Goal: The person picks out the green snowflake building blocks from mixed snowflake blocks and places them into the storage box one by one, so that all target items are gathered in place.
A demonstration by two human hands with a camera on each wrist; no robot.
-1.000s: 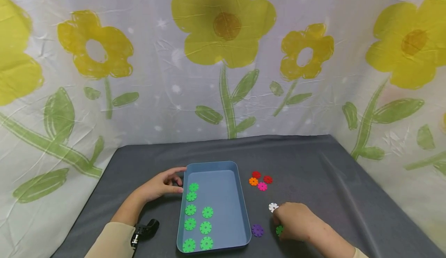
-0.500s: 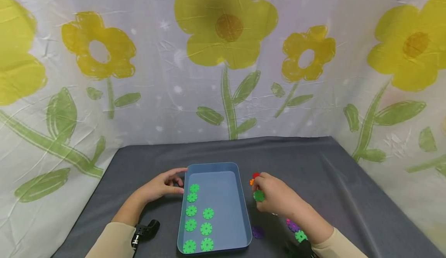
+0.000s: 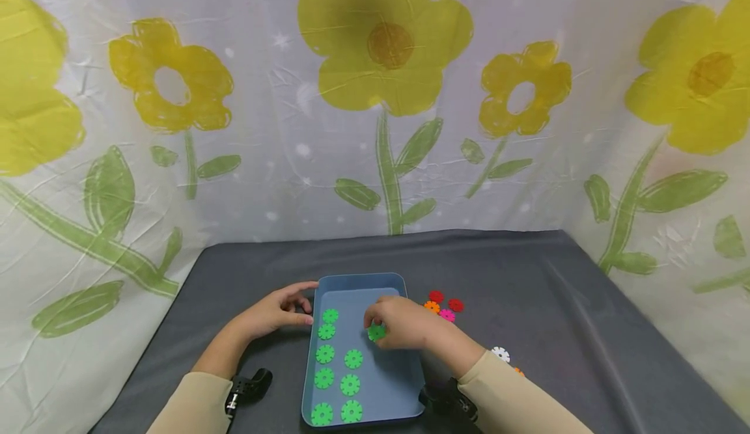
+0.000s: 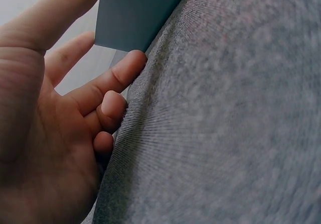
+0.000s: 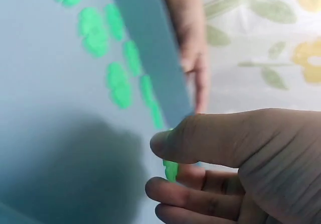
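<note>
Over the blue tray (image 3: 383, 392) my right hand (image 3: 404, 322) pinches a green notched plastic disc (image 3: 376, 334) between thumb and fingers. In the right wrist view the disc (image 5: 171, 171) shows edge-on below the thumb. Several green discs (image 3: 350, 385) lie in the tray in two columns along its left side. My left hand (image 3: 280, 309) touches the tray's left wall from outside, index finger at the rim and thumb lower down. The left wrist view shows that hand (image 4: 65, 118) beside the tray's outer wall (image 4: 138, 15), its other fingers loosely bent.
On the grey cloth right of the tray lie red (image 3: 456, 304), orange (image 3: 431, 306) and pink discs (image 3: 447, 315). A white disc (image 3: 500, 354) lies nearer, with an orange one (image 3: 519, 371) partly behind the right sleeve. A flowered curtain (image 3: 269, 161) stands behind the table.
My right hand has picked up a green disc from the cloth at right and carried it left over the tray. The left hand has stayed at the tray's side.
</note>
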